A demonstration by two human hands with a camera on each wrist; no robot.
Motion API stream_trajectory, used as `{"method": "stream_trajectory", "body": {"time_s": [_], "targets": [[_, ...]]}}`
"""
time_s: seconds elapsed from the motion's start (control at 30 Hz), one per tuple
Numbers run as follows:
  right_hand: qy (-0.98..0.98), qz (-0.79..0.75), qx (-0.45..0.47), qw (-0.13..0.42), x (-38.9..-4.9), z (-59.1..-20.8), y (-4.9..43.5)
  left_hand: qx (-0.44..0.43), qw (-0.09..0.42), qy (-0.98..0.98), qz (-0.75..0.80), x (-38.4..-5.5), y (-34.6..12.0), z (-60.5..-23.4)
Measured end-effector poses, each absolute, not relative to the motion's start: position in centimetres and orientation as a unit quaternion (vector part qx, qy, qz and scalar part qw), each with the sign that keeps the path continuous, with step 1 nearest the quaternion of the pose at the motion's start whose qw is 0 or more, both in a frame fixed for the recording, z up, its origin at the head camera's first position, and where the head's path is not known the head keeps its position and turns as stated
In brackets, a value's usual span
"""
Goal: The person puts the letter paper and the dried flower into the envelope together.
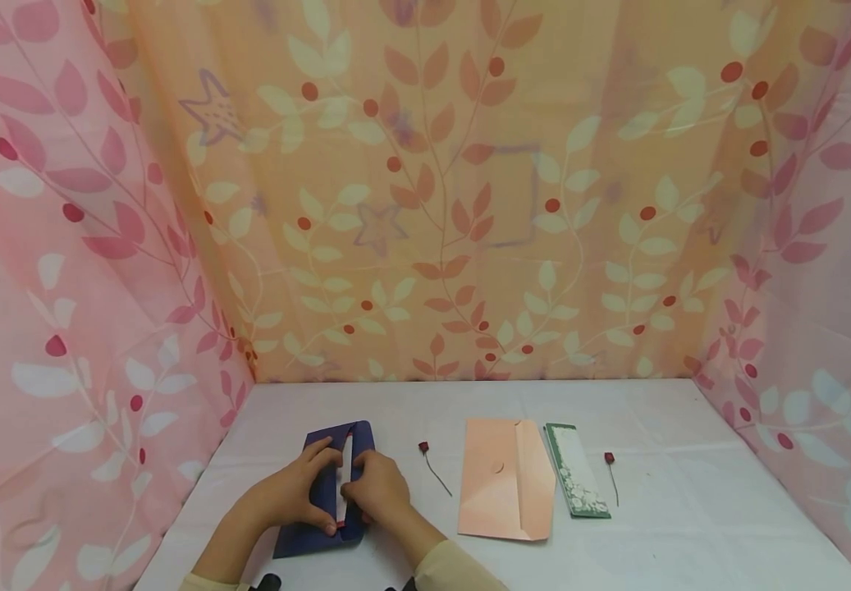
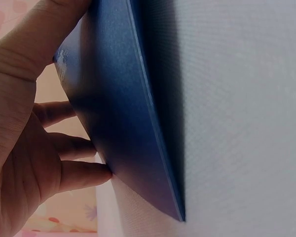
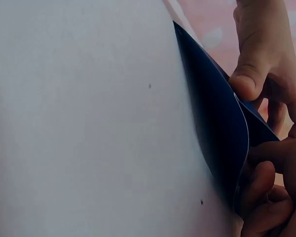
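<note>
A dark blue envelope (image 1: 299,540) lies on the table at the left with its long opening facing up. A white card with red ends (image 1: 344,480) shows in that opening, partly covered by the hands. My left hand (image 1: 294,492) rests on the envelope, thumb and fingers spread beside the card; in the left wrist view its fingertips touch the blue paper (image 2: 123,98). With curled fingers, my right hand (image 1: 384,488) pinches the envelope's edge on the flap side. The right wrist view shows the blue edge (image 3: 222,128) bulging upward at those fingers (image 3: 261,182).
Right of the hands lie a small dried red rose (image 1: 425,449), a peach envelope (image 1: 487,484), a green-bordered floral card (image 1: 576,472) and a second red rose (image 1: 610,460). White cloth (image 1: 661,550) covers the table; patterned curtains (image 1: 440,205) enclose its back and sides.
</note>
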State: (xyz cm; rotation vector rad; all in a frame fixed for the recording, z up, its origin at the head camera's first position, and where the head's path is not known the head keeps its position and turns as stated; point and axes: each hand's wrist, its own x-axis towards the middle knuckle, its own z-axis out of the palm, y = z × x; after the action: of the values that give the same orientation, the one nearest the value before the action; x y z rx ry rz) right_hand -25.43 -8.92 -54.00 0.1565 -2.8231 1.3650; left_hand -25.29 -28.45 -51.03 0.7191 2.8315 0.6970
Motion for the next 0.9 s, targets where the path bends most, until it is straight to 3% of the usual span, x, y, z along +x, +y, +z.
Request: {"method": "stream_trajectory", "body": {"time_s": [0.4,0.73,0.9], "targets": [[-0.877,0.476,0.059,-0.01,-25.02,-54.13,-9.33,0.245,0.071,0.938,0.236,-25.35,-28.49,-51.24],[-0.838,0.535,0.068,-0.085,-25.44,-53.97,-8.99,0.236,0.076,0.939,0.24,-25.55,-28.61,-51.35],[-0.847,0.521,0.072,-0.075,-25.31,-54.11,-9.11,0.242,0.078,0.936,0.244,-25.56,-28.68,-51.23]]}}
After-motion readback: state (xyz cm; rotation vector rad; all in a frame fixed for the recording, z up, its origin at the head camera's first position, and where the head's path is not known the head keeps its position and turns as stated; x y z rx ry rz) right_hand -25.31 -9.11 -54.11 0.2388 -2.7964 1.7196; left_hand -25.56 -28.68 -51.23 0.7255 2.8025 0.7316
